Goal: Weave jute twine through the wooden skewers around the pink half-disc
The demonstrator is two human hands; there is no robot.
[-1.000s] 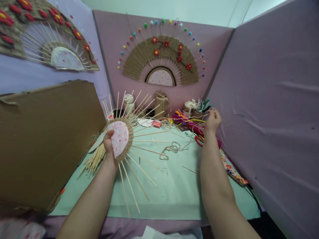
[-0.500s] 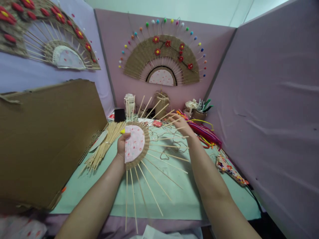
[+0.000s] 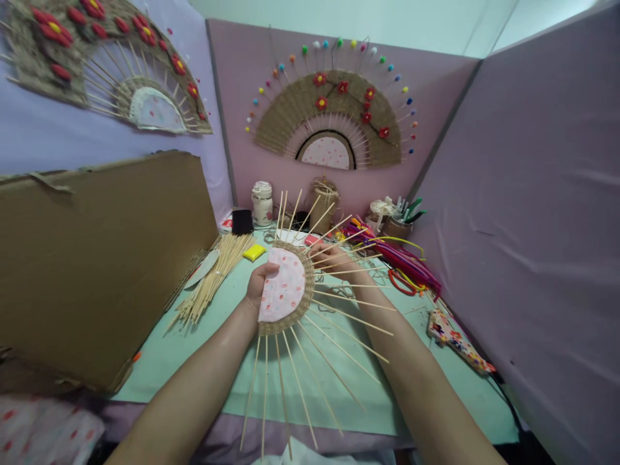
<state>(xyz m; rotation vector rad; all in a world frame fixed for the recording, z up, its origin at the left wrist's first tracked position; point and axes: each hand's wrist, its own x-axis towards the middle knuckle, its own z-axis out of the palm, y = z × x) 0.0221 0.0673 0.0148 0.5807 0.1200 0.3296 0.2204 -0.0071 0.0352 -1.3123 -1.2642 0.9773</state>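
My left hand [image 3: 259, 282] grips a half-round fan frame by its straight side, thumb on the front and the other fingers hidden behind. The frame's centre is white cloth with pink-red spots [image 3: 283, 284], bordered by a woven twine band [image 3: 309, 287]. Thin wooden sticks [image 3: 356, 318] radiate from that band, up, right and down. Among the upper right sticks, close against the band, my right hand [image 3: 332, 258] has its fingers drawn together. Sticks cross in front of it, and what it pinches, if anything, is too small to tell.
A bundle of loose sticks [image 3: 213, 278] lies left, near a yellow packet [image 3: 254, 252] and a cardboard sheet [image 3: 106, 271]. Behind stand a white jar [image 3: 262, 203] and a twine-wrapped pot [image 3: 323, 205]. Right are colourful pipe cleaners [image 3: 402, 258] and a patterned glue gun [image 3: 460, 339]. Finished fans [image 3: 329, 97] hang behind.
My right hand has drawn back from near the stick tips to the woven band. The view has shifted, and the yellow packet now shows fully beside the frame.
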